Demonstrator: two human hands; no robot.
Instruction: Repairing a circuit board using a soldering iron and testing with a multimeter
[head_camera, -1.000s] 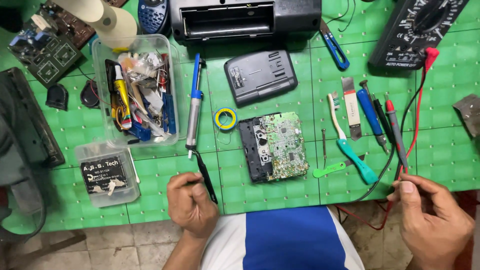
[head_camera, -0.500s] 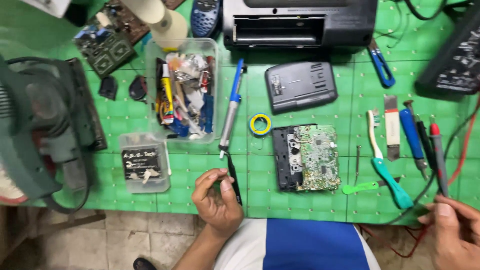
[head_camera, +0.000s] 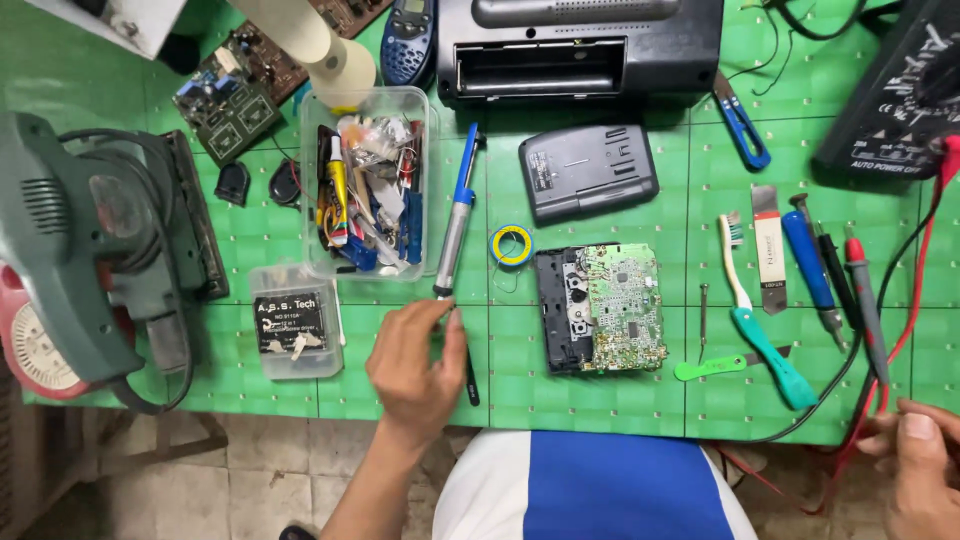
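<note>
My left hand (head_camera: 412, 368) lies on the green mat (head_camera: 610, 410) near its front edge, thumb and fingers closed on a thin black probe (head_camera: 470, 378) that points away from me. Just beyond its tip lies a blue-and-silver desoldering pump (head_camera: 458, 215). To the right sits an open cassette mechanism with a green circuit board (head_camera: 610, 305). My right hand (head_camera: 915, 470) is at the bottom right corner, off the table edge, closed on the red and black test leads (head_camera: 880, 395), which run up to a black multimeter (head_camera: 900, 90).
A green sander (head_camera: 90, 250) fills the left side. A clear tub of parts (head_camera: 370, 185), a small clear box (head_camera: 295, 320), a yellow tape roll (head_camera: 512, 245), a black cover (head_camera: 588, 172), a black radio (head_camera: 580, 45) and a teal toothbrush (head_camera: 760, 330) among hand tools lie around.
The view has swung left, bringing the sander into sight. My left hand stays on the black probe by the front edge. My right hand has slipped toward the bottom right corner with the leads.
</note>
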